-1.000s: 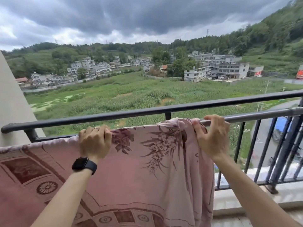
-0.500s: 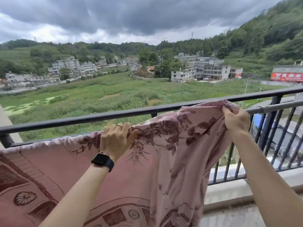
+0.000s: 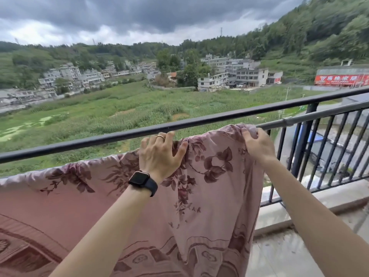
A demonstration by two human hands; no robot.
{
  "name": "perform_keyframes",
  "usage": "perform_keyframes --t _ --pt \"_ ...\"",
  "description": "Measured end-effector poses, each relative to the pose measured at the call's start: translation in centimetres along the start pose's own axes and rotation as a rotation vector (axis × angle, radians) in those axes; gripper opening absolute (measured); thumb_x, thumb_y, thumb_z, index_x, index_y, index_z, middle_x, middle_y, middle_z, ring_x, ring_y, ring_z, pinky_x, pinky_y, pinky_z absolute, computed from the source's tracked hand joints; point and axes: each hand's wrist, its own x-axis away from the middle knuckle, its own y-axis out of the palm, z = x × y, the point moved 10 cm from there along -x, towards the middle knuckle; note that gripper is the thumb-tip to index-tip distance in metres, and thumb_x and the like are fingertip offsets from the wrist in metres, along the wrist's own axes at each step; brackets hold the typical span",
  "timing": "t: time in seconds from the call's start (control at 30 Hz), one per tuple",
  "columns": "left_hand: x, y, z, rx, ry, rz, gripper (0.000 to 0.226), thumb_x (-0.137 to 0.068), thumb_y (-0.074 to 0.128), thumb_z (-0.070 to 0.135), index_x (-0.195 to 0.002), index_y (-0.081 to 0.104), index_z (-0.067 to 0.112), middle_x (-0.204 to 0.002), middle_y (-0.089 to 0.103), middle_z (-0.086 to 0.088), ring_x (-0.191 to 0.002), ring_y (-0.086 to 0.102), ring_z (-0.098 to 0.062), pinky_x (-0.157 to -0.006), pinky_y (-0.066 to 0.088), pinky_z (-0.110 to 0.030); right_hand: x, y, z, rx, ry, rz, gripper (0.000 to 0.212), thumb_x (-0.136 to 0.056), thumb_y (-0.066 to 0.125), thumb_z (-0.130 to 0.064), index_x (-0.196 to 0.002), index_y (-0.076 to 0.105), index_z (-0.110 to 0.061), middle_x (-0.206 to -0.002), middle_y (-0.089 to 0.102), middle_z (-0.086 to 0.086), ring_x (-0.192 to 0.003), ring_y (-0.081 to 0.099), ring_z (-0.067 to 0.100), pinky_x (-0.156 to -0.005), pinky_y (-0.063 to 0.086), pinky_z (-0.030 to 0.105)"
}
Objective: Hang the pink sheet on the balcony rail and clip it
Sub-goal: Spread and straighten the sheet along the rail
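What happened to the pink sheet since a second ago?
The right hand, pinching the pink floral sheet, pulled its end rightward along the grey metal rail. The left hand slid right too, its fingers now spread. The sheet stayed draped over the rail, still unclipped.

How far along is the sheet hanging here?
Done: most of the pink sheet already drapes over the inner rail. In hand: the right hand pinches the bunched end on that rail, and the left hand rests spread on the top fold. Left: spreading that end flat and clipping; no clip is visible.
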Motion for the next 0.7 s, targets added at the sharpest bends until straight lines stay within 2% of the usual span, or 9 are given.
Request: perform_keyframes --t 0.13,0.23,0.3,0.37,0.43,0.5,0.53,0.6,0.7 --pt "0.1 2.9 2.3 -0.136 0.015 -0.027 0.053 -0.098 0.032 0.060 -0.116 0.057 0.016 -0.096 0.070 -0.010 -0.088 0.064 -0.032 -0.082 0.043 -0.046 -2.4 -3.2 0.7 0.039 -0.143 0.022 0.033 -0.095 0.058 -0.044 -0.081 0.048 -0.016 -0.072 0.055 -0.004 -0.068 0.051 0.020 -0.068 0.036 0.035" --pt "1.4 2.6 0.7 -0.285 0.037 0.036 0.050 -0.098 0.034 0.053 -0.117 0.053 0.011 -0.091 0.064 -0.018 -0.082 0.062 -0.036 -0.073 0.046 -0.051 -6.7 -8.9 2.0 -0.084 -0.131 0.135 0.028 -0.093 0.062 -0.039 -0.086 0.050 -0.015 -0.075 0.054 -0.005 -0.079 0.053 0.024 -0.072 0.034 0.031" --pt "1.9 2.3 -0.2 -0.289 0.011 0.012 0.044 -0.101 0.035 0.048 -0.120 0.049 0.011 -0.089 0.062 -0.022 -0.081 0.061 -0.039 -0.070 0.049 -0.053 -8.5 -11.5 2.7 -0.125 -0.166 0.160 0.026 -0.089 0.067 -0.039 -0.090 0.052 -0.018 -0.082 0.059 -0.004 -0.082 0.055 0.020 -0.073 0.037 0.029" --pt "1.7 2.4 -0.4 -0.278 -0.090 -0.041 0.036 -0.098 0.044 0.040 -0.120 0.047 0.012 -0.095 0.060 -0.025 -0.088 0.058 -0.041 -0.077 0.048 -0.056 -8.7 -10.6 4.5 -0.242 -0.162 0.041 0.023 -0.087 0.071 -0.038 -0.089 0.054 -0.022 -0.085 0.061 -0.007 -0.082 0.058 0.015 -0.071 0.044 0.026" --pt "1.6 2.9 0.3 -0.274 -0.235 -0.120 0.046 -0.082 0.063 0.029 -0.122 0.047 0.012 -0.109 0.057 -0.024 -0.102 0.051 -0.040 -0.095 0.039 -0.059 -7.9 -7.9 7.4 -0.326 -0.070 -0.125 0.026 -0.086 0.072 -0.039 -0.098 0.061 -0.019 -0.091 0.066 -0.005 -0.087 0.065 0.017 -0.069 0.050 0.023" --pt "1.3 3.2 2.8 -0.223 -0.311 -0.146 0.067 -0.064 0.070 0.023 -0.126 0.047 0.013 -0.122 0.053 -0.018 -0.115 0.043 -0.036 -0.109 0.025 -0.061 -7.3 -5.1 10.0 -0.501 0.083 -0.351 0.046 -0.087 0.065 -0.053 -0.112 0.066 -0.015 -0.101 0.074 0.004 -0.094 0.071 0.025 -0.081 0.057 0.037" --pt "0.6 3.1 5.2 -0.192 -0.265 -0.121 0.070 -0.064 0.068 0.027 -0.129 0.047 0.014 -0.126 0.052 -0.015 -0.120 0.042 -0.034 -0.111 0.020 -0.062 -7.0 -3.9 10.4 -0.648 0.167 -0.464 0.055 -0.091 0.054 -0.059 -0.119 0.067 -0.013 -0.107 0.075 0.011 -0.099 0.072 0.030 -0.088 0.056 0.044" --pt "-1.2 2.9 11.4 -0.111 -0.112 -0.052 0.067 -0.072 0.058 0.038 -0.134 0.048 0.016 -0.130 0.054 -0.010 -0.127 0.044 -0.030 -0.114 0.016 -0.061 -7.0 -2.7 9.8 -0.852 0.295 -0.624 0.066 -0.100 0.030 -0.059 -0.124 0.066 -0.009 -0.114 0.072 0.018 -0.107 0.069 0.034 -0.095 0.052 0.047" --pt "-4.1 3.9 19.4 0.013 -0.006 -0.024 0.060 -0.088 0.044 0.055 -0.137 0.046 0.020 -0.125 0.062 -0.007 -0.124 0.051 -0.026 -0.116 0.015 -0.056 -7.7 -2.1 9.4 -0.824 0.379 -0.674 0.060 -0.105 0.030 -0.047 -0.124 0.066 -0.003 -0.117 0.069 0.021 -0.113 0.065 0.037 -0.101 0.049 0.050"
